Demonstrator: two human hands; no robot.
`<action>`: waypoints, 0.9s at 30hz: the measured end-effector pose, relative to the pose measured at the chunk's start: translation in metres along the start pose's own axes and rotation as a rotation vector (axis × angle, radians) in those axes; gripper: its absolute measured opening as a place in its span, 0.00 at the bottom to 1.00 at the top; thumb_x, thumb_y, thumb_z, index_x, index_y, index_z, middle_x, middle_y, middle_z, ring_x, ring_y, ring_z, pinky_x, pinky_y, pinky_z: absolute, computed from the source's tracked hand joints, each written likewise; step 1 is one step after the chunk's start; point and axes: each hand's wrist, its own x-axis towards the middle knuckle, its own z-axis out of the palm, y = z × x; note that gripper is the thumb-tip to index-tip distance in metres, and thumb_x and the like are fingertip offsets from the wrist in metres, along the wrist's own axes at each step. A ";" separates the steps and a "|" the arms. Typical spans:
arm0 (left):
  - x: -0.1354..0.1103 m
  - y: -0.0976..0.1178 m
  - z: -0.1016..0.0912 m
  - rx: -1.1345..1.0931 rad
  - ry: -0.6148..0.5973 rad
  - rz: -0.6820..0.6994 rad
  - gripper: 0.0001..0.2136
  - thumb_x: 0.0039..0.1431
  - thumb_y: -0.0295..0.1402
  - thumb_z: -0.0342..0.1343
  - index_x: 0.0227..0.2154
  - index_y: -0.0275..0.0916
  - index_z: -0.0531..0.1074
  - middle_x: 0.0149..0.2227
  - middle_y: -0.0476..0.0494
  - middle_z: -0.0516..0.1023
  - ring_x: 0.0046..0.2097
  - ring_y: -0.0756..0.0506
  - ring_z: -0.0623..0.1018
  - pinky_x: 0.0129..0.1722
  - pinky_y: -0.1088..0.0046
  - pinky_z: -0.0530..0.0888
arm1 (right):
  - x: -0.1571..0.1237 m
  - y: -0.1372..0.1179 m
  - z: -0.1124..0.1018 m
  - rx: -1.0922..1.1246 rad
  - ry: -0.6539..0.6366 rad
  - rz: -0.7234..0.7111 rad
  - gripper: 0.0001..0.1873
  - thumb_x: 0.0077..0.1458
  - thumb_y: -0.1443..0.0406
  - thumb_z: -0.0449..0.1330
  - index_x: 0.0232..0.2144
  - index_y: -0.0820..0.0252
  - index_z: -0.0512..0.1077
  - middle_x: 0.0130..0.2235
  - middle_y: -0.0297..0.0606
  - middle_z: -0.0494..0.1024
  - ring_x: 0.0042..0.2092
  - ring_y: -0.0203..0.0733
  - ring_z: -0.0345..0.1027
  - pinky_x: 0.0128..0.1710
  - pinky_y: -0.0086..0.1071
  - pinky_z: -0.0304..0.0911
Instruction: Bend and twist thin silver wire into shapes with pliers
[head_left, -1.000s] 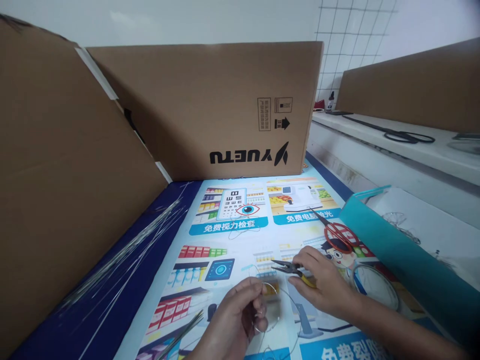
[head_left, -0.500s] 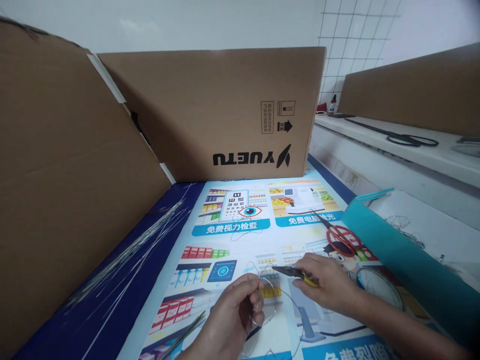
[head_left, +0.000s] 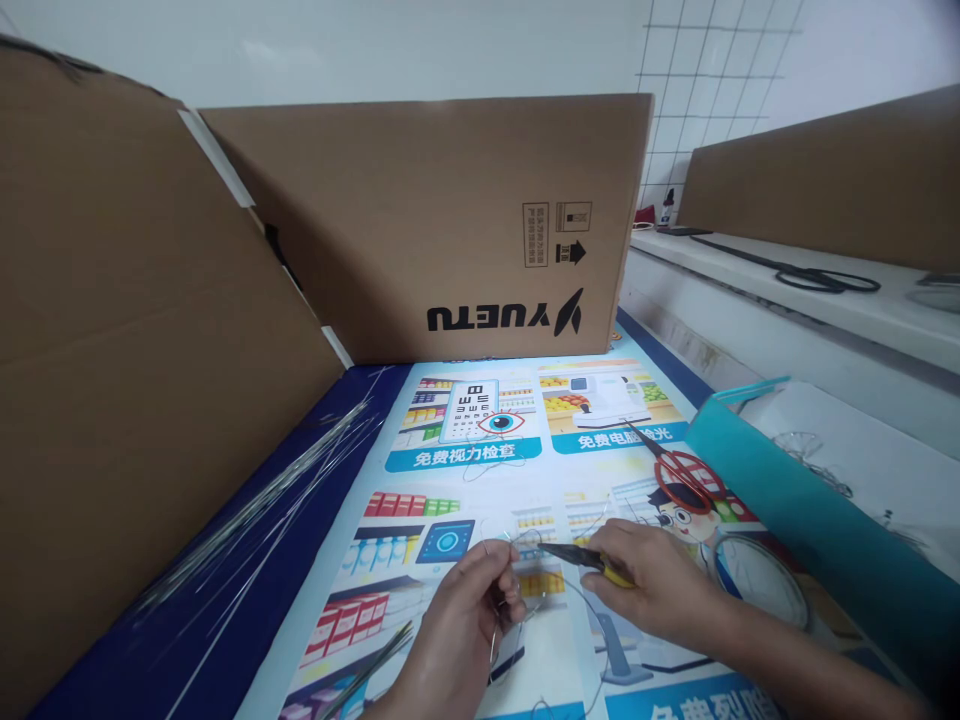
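My left hand (head_left: 469, 615) is closed, pinching a thin, curved metal wire (head_left: 492, 645) between thumb and fingers. Fine loops of it stick out around the fingertips and trail down towards the right. In my right hand (head_left: 660, 585) are needle-nose pliers (head_left: 568, 552) with dark jaws and yellow handles. Their tips point left and sit close to the wire by my left fingertips; whether the jaws grip it is too small to tell. Both hands are just above a printed poster sheet (head_left: 457, 500). My left palm is partly hidden.
Red-handled scissors (head_left: 686, 485) and a round clear container (head_left: 761, 580) lie right of my hands. A teal-sided box (head_left: 795, 480) holds wire pieces. Bundled straight wires (head_left: 255, 510) lie left on dark blue. Cardboard panels (head_left: 390, 230) stand behind and left. Black scissors (head_left: 825, 282) rest on the ledge.
The plier tips have moved slightly left and down, nearer my left fingertips. My left hand has turned a little, and the wire loops around it have shifted.
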 end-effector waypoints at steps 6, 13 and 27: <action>-0.003 0.001 0.003 0.077 -0.027 0.028 0.06 0.54 0.34 0.54 0.26 0.37 0.67 0.21 0.51 0.63 0.25 0.52 0.63 0.25 0.75 0.63 | 0.003 0.005 0.005 0.145 -0.048 0.073 0.11 0.51 0.57 0.56 0.26 0.59 0.67 0.25 0.31 0.68 0.27 0.35 0.60 0.25 0.26 0.49; 0.004 0.002 -0.001 0.071 -0.101 0.014 0.06 0.54 0.34 0.54 0.32 0.38 0.67 0.26 0.50 0.66 0.27 0.51 0.66 0.26 0.74 0.64 | 0.002 0.005 0.000 0.155 -0.038 0.066 0.11 0.50 0.58 0.56 0.25 0.60 0.67 0.25 0.31 0.68 0.27 0.34 0.60 0.25 0.26 0.48; 0.001 0.018 -0.009 0.688 -0.287 0.305 0.15 0.53 0.35 0.54 0.45 0.50 0.69 0.61 0.50 0.53 0.59 0.39 0.55 0.56 0.61 0.53 | 0.000 -0.002 -0.009 0.176 -0.082 -0.024 0.08 0.50 0.59 0.57 0.28 0.59 0.69 0.27 0.31 0.69 0.28 0.34 0.59 0.25 0.26 0.48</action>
